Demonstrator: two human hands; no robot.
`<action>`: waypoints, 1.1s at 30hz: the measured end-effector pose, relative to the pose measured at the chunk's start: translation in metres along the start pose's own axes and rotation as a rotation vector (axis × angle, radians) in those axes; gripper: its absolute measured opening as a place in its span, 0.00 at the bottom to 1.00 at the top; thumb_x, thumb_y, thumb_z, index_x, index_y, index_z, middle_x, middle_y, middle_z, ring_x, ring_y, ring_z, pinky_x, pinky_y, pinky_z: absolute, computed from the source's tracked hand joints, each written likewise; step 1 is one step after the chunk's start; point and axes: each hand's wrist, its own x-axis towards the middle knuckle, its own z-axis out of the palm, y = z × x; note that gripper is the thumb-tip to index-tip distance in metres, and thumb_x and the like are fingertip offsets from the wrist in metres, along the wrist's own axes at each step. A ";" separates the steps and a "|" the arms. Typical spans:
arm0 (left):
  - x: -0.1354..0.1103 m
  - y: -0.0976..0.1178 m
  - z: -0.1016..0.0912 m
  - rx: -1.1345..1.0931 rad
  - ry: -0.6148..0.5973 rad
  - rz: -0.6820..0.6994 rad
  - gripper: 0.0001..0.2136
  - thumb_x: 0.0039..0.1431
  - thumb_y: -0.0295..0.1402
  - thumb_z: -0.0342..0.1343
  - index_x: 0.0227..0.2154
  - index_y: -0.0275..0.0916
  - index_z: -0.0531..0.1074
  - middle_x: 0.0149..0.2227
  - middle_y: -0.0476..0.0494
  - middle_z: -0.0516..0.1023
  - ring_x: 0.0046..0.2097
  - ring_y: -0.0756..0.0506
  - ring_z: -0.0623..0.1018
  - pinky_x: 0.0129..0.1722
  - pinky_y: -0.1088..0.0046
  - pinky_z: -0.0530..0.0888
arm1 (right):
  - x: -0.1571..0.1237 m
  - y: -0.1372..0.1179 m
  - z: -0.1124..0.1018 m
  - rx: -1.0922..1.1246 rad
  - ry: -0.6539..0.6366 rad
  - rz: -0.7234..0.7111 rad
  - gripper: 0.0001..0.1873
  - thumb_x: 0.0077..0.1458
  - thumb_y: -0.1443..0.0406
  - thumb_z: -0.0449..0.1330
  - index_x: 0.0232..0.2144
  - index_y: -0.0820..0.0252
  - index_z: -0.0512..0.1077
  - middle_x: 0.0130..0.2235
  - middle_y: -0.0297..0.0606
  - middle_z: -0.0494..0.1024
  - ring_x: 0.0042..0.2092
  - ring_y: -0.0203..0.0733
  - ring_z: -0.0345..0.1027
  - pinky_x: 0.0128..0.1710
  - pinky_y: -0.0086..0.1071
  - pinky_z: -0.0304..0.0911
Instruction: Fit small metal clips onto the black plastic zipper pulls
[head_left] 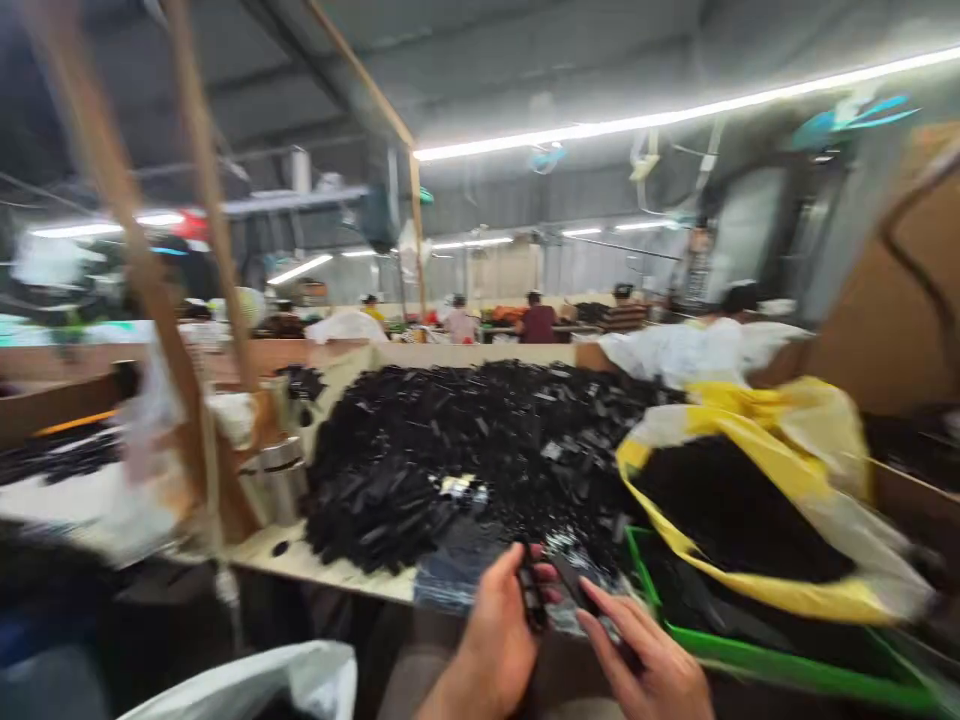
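Black and glossy, a broad heap of small flat plastic pieces (465, 440) fills the middle of the head view, spread over a pale wooden tabletop (315, 565). The person's left hand (491, 640) sits just in front of the heap, its fingers curled around a small black plastic piece (533, 596), so that hand is clearly grasping. The right hand (645, 665) is beside it, fingers reaching toward a flat dark piece (574, 585), though blur hides whether they have closed on it (the frame is badly smeared here). To the right of the heap, a yellow-and-white plastic bag (814, 590) lines a green plastic crate (757, 655) and holds a deep, dark mass of similar-looking pieces (731, 510). To the left of the heap stands a steel cylinder (274, 480), and a white plastic sack (259, 690) lies nearer the person. Beyond the heap, co-workers (538, 325) sit along distant benches. As things lie, the bag seems well filled, yet a great many pieces make up the heap on the table.
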 end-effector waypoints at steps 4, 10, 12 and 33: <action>0.012 0.015 0.009 -0.019 -0.026 -0.081 0.14 0.72 0.37 0.50 0.42 0.35 0.79 0.34 0.41 0.83 0.35 0.44 0.81 0.37 0.68 0.74 | 0.008 0.000 0.009 0.101 -0.019 0.042 0.16 0.70 0.63 0.59 0.56 0.59 0.77 0.43 0.43 0.86 0.40 0.43 0.84 0.40 0.26 0.78; 0.022 0.022 0.019 -0.011 -0.009 -0.013 0.20 0.74 0.37 0.44 0.43 0.31 0.81 0.41 0.32 0.85 0.40 0.41 0.82 0.49 0.63 0.74 | 0.018 0.003 0.047 0.145 0.053 -0.047 0.16 0.70 0.66 0.58 0.57 0.60 0.75 0.37 0.42 0.85 0.34 0.41 0.83 0.34 0.24 0.76; 0.031 0.019 0.016 0.008 -0.024 0.006 0.17 0.72 0.39 0.50 0.45 0.33 0.81 0.42 0.33 0.85 0.40 0.42 0.82 0.49 0.63 0.74 | 0.020 0.008 0.058 0.105 0.105 -0.030 0.15 0.72 0.64 0.56 0.56 0.60 0.76 0.36 0.41 0.84 0.33 0.41 0.82 0.32 0.25 0.76; 0.051 -0.010 -0.006 0.496 0.236 0.361 0.26 0.52 0.52 0.71 0.49 0.41 0.81 0.33 0.46 0.82 0.31 0.48 0.77 0.33 0.77 0.76 | 0.018 0.012 0.070 0.039 -0.074 0.049 0.16 0.70 0.64 0.57 0.57 0.57 0.76 0.33 0.39 0.84 0.29 0.41 0.79 0.29 0.26 0.72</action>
